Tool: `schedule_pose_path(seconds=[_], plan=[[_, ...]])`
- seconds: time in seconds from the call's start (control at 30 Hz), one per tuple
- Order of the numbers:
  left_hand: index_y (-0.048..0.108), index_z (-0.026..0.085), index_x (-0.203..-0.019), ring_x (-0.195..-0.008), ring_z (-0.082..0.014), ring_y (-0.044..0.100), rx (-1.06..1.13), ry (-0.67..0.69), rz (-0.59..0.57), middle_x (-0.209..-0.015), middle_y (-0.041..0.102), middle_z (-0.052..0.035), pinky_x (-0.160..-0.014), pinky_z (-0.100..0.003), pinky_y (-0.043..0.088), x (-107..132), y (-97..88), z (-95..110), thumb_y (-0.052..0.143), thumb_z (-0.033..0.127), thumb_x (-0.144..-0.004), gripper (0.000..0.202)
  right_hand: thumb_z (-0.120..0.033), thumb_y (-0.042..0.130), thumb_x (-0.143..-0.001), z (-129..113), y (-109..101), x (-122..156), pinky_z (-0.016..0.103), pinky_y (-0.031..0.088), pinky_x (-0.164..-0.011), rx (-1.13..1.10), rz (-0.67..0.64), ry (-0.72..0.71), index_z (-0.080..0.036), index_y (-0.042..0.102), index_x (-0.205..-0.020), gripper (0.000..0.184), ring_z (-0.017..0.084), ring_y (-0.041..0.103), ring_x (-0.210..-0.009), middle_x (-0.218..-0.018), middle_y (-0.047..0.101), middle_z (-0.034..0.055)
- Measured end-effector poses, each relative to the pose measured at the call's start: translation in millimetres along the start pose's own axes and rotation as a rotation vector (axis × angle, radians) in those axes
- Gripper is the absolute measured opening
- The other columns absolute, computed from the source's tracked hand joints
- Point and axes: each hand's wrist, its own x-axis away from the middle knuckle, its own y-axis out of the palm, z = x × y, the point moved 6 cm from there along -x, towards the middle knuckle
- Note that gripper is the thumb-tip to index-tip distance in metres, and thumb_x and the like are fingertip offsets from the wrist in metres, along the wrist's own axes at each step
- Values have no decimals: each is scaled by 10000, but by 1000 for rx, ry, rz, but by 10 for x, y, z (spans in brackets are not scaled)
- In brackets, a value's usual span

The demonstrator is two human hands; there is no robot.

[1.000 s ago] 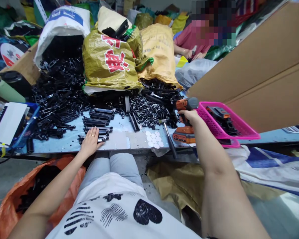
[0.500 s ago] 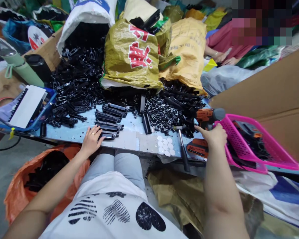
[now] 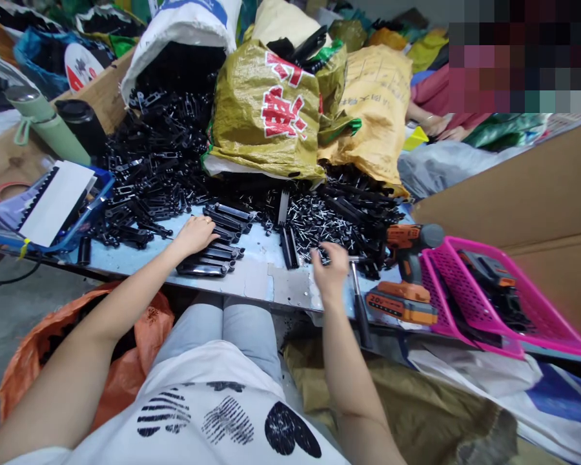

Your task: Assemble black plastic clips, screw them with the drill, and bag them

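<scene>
My left hand [image 3: 196,234] rests on the near ends of a row of long black plastic parts [image 3: 230,219], touching them, its fingers laid over them. Several more such parts [image 3: 204,266] lie closer to the table edge, beside my wrist. My right hand [image 3: 332,268] is over the front of the table with thumb and fingers apart; I see nothing between them. Just beyond it spreads a heap of small metal pins [image 3: 307,216]. To its right are a hammer [image 3: 359,303] and an orange cordless drill [image 3: 407,274], lying on its side, untouched.
A pink basket [image 3: 537,316] stands right of the drill, before a cardboard wall [image 3: 523,187]. Yellow sacks [image 3: 266,110] and a mound of black clips [image 3: 159,148] fill the back. On the left are a blue tray [image 3: 72,236] and a green bottle [image 3: 48,126]. A co-worker's sleeve [image 3: 430,97] shows behind.
My right hand has left the drill and moved left, in front of the pins. My left hand has slid forward along the black parts. The view has shifted slightly.
</scene>
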Motion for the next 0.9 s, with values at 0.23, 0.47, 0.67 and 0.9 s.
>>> schedule_pose_path(seconds=[0.23,0.47,0.67,0.9], plan=[[566,82,-950,-811,-233,636,-107,209,-169,-905,637,-152,-727,-304,424,-309,233,45,416,488,-916,434,-365,516,-866,-1471,982,859,261,496,-616,-718,-767,17,-172,667,-794,256,138,596,-611,-678,654,33],[545,93,-973,-781,-226,646,-35,-10,53,-863,633,-127,-635,-275,426,-153,-302,-235,324,517,-937,479,-347,589,-801,-1993,1532,1092,375,397,-994,-830,-738,23,-171,668,-981,263,211,573,-1061,-1084,659,104],[536,160,-881,-678,-156,608,509,122,427,-756,618,-57,-626,-253,434,435,-853,407,167,535,-953,531,-618,393,-843,-1750,1728,743,348,513,-762,-1347,-723,829,-181,608,-1005,513,194,615,-836,-854,654,52],[530,162,-830,-616,-143,570,866,266,336,-673,588,-44,-594,-248,437,813,-732,1203,203,440,-976,453,-705,519,-743,-1716,1378,1062,243,406,-467,-1294,-1030,1020,-193,520,-583,536,134,477,-525,-473,433,-19]])
